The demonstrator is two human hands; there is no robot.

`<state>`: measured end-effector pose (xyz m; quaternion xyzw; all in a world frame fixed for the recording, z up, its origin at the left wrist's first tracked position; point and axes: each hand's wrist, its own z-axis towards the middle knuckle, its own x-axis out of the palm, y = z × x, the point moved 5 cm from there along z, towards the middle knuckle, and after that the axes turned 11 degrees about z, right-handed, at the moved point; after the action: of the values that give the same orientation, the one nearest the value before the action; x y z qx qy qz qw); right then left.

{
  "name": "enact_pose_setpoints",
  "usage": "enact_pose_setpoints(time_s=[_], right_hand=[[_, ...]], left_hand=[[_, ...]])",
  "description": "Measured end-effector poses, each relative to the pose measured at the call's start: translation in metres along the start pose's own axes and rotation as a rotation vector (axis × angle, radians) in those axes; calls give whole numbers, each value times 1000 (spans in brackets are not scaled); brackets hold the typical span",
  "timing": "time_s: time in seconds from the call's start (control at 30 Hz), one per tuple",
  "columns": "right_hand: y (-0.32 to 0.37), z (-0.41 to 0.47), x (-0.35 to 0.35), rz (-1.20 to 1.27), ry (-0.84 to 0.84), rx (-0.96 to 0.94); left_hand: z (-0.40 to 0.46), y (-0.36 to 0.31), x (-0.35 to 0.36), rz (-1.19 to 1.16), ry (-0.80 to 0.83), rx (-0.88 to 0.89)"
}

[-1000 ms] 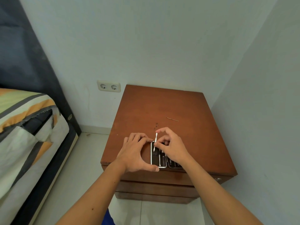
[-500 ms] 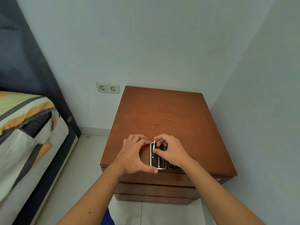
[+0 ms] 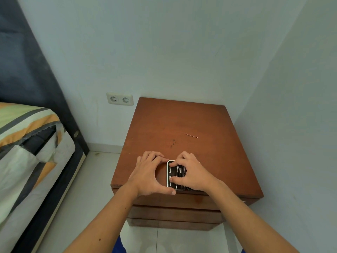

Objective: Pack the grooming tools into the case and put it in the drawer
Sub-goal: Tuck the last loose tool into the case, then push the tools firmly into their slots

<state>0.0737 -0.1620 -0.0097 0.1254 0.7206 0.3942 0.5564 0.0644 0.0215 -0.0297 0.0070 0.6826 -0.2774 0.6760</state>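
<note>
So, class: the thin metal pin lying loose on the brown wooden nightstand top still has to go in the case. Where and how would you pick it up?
Pinch the thin metal pin at its middle, fingertips coming straight down from above across its length. It lies flat on the brown wooden nightstand top, apart from both hands, so nothing offers an edge to get under.

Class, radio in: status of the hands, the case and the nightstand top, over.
Left hand bracing open grooming case at its left edge. Right hand pressing tools into it. One thin metal tool loose on nightstand. Drawers shut.
</note>
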Motion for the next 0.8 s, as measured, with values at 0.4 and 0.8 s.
enact_pose_setpoints(time_s=[0.4,0.8], right_hand=[[-11,6,-27,199,-180,31],[-103,72,-90,87,-576,346]], left_hand=[[0,0,1,15,-12,1],[2,-1,1,18,-37,6]])
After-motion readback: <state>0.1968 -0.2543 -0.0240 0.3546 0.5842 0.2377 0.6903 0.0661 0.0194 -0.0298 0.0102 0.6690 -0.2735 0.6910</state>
